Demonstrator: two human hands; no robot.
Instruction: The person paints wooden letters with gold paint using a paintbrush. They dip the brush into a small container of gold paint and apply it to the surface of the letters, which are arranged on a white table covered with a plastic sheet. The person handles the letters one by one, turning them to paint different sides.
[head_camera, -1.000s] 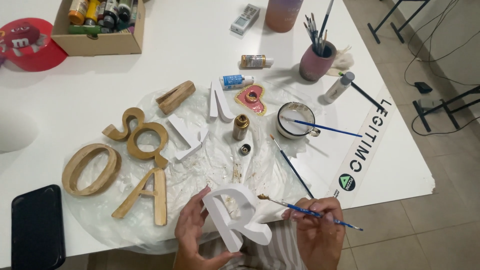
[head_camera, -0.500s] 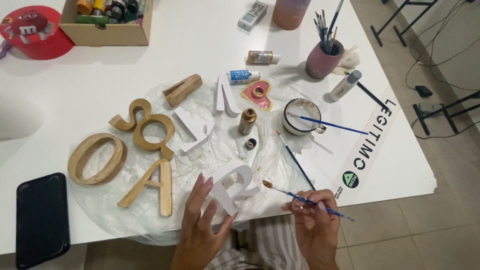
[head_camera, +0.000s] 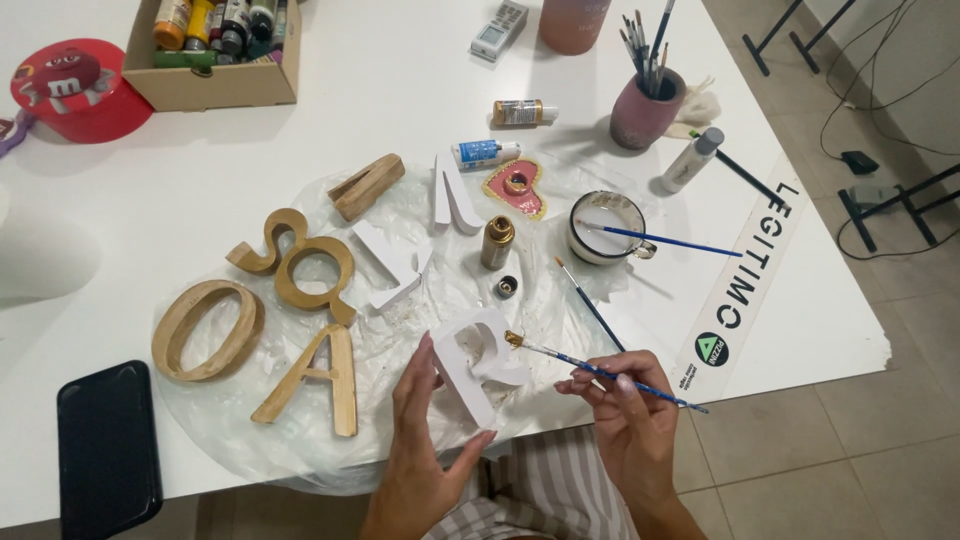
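Observation:
My left hand (head_camera: 425, 440) grips a thick white block letter (head_camera: 478, 365) by its lower edge, tilted up over the clear plastic sheet (head_camera: 250, 440) at the table's near edge. My right hand (head_camera: 625, 415) pinches a thin blue-handled paintbrush (head_camera: 600, 372); its gold-loaded tip touches the letter's upper right side. Several gold-painted letters (head_camera: 300, 270) lie on the plastic to the left. Two white letters (head_camera: 395, 262) lie beyond. A small gold paint bottle (head_camera: 497, 242) stands open, its cap (head_camera: 507, 288) beside it.
A white mug (head_camera: 605, 227) holds a blue brush; another brush (head_camera: 590, 305) lies near it. A pink cup of brushes (head_camera: 645, 105), paint bottles, a cardboard box (head_camera: 215, 60), a red round tin (head_camera: 65, 85) and a black phone (head_camera: 108, 450) sit around. A printed white strip (head_camera: 745, 275) lies right.
The white letter has come down and forward, closer to the plastic. My right hand has brought the brush tip in from the right onto the letter.

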